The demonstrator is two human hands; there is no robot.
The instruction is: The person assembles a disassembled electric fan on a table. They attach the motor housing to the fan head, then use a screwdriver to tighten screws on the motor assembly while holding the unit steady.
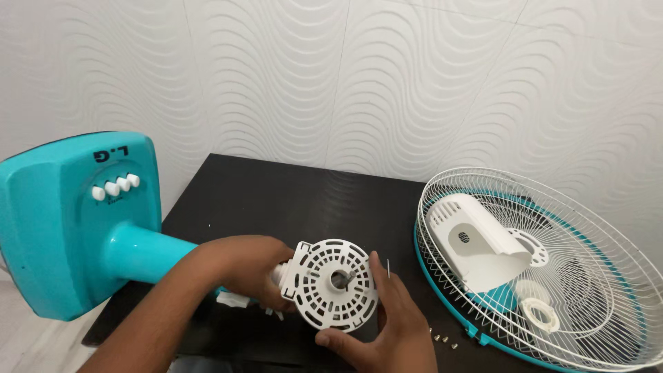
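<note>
The teal fan base (pixel 69 221) lay sideways, neck pointing right. The left hand (pixel 242 266) was clamped round the neck behind the white motor plate (pixel 333 283); the right hand (pixel 387 321) cupped the plate's lower right rim. The wire grille (pixel 552 276) sat well right.

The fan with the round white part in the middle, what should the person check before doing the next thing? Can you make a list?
1. Left hand has a firm grip on the fan's neck behind the round white motor plate: ok.
2. Right hand steadies the plate's lower right edge: ok.
3. Teal fan base lies on its side over the left edge of the black table, partly overhanging: not ok, it might tip.
4. Small screws lie loose near the table's front edge: not ok, they could roll off.
5. White motor cover and white ring nut rest inside the wire grille: ok.
6. Shaft at the plate's centre clear: cannot tell.
</note>
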